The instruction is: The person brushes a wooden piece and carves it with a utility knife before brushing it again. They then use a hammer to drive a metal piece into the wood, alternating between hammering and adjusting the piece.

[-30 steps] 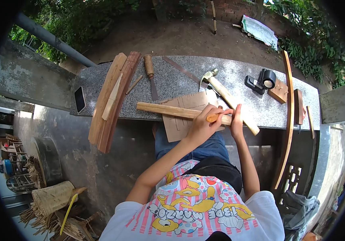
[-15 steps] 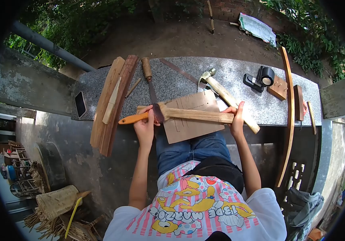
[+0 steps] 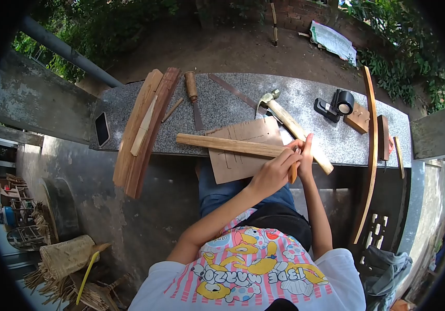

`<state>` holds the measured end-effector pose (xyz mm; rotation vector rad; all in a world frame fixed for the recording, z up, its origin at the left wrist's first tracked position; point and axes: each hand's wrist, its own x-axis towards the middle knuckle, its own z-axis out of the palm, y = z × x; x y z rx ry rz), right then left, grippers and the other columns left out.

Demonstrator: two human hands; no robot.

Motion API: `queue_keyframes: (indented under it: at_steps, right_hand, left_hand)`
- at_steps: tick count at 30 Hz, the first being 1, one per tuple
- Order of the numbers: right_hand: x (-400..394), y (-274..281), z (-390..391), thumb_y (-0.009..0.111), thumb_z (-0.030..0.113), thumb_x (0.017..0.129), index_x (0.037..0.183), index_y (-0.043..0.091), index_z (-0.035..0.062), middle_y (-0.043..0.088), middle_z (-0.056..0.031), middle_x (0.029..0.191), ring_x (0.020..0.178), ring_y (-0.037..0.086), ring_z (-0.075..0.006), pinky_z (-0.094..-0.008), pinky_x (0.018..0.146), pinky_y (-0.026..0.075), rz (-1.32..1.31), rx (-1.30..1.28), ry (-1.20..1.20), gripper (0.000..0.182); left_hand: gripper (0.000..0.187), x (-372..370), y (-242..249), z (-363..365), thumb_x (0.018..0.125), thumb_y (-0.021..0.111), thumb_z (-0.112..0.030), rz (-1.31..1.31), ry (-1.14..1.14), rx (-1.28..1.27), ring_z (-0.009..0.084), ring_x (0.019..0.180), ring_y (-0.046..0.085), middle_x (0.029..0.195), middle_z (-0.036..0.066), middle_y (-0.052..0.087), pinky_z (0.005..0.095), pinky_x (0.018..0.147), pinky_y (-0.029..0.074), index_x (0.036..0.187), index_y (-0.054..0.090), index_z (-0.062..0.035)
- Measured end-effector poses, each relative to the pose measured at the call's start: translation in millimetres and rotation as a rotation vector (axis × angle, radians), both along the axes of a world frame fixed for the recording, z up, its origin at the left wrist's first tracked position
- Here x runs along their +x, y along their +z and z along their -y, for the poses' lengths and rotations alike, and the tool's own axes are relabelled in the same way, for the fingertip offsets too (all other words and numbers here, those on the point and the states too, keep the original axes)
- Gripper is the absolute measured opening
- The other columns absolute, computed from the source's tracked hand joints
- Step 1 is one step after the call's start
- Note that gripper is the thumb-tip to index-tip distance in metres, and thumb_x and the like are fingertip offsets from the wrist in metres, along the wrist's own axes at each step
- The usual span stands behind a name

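Yard: bare earth and green bushes lie beyond a long granite worktop (image 3: pixel 310 103) set on a concrete wall, and you stand right against its near edge.

Worktop load: two long planks (image 3: pixel 142 129) overhang the near edge at your left. A curved strip (image 3: pixel 372 155) leans over it at your right. A chisel (image 3: pixel 194 98) and a hammer (image 3: pixel 290 122) lie between them.

Work piece: the wooden stick (image 3: pixel 222 143) lies along the near edge, across a sheet of cardboard (image 3: pixel 243 155), in the same place as half a second ago.

Left hand: your left hand (image 3: pixel 274 173) has swept from the stick's left end, where it was half a second ago, back to the right end. It now sits touching your other hand.

Left grip: the fingers are wrapped tight round the brush (image 3: pixel 292 173). Only the orange handle shows, pointing down below the stick, and the bristles are hidden behind your knuckles.

Right hand: your right hand (image 3: pixel 305 153) has stayed put at the stick's right end.

Right grip: the fingers curl over the end and pin it to the worktop, so the grip is closed on the wood.

Meaning: the brush was at this end a second ago too, so you have likely made one full pass out and back. The stick's length looks covered and lies bare to the left of your hands.
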<state>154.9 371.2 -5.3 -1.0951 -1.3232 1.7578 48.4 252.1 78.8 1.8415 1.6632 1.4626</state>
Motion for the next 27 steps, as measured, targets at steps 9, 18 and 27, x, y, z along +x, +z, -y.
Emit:
queue_keyframes:
  at_steps: [9,18,27]
  right_hand:
    - [2.2,-9.1,-0.3,0.011,0.064,0.099,0.070,0.064,-0.0025,0.063,-0.0090,0.068,0.064,0.059,-0.0170,-0.0266,0.068,0.048,-0.084,-0.006,0.004,0.090]
    - [0.8,-10.9,-1.4,0.013,0.062,0.100,0.068,0.064,-0.0023,0.064,-0.0096,0.066,0.063,0.060,-0.0169,-0.0269,0.068,0.048,-0.073,0.034,-0.002,0.088]
    - [2.1,-15.7,-3.5,0.015,0.057,0.103,0.067,0.063,-0.0009,0.062,-0.0084,0.067,0.065,0.057,-0.0172,-0.0275,0.071,0.047,-0.018,0.136,0.005,0.083]
  left_hand:
    - [0.018,-64.9,-40.0,37.4,0.095,0.058,-0.005,0.791,0.142,-0.103,0.0103,0.079,0.062,0.101,0.005,0.054,0.0222,0.062,0.055,0.112,0.061,0.0010]
    - [0.014,-189.8,-14.7,132.4,0.097,0.056,-0.006,0.212,0.798,-0.027,0.0115,0.077,0.061,0.103,0.006,0.055,0.0233,0.062,0.054,0.108,0.062,0.0004]
    - [0.020,-58.6,1.0,33.4,0.085,0.066,-0.001,0.029,0.253,-0.016,0.0241,0.085,0.067,0.098,0.010,0.064,0.0314,0.072,0.053,0.104,0.066,-0.0050]
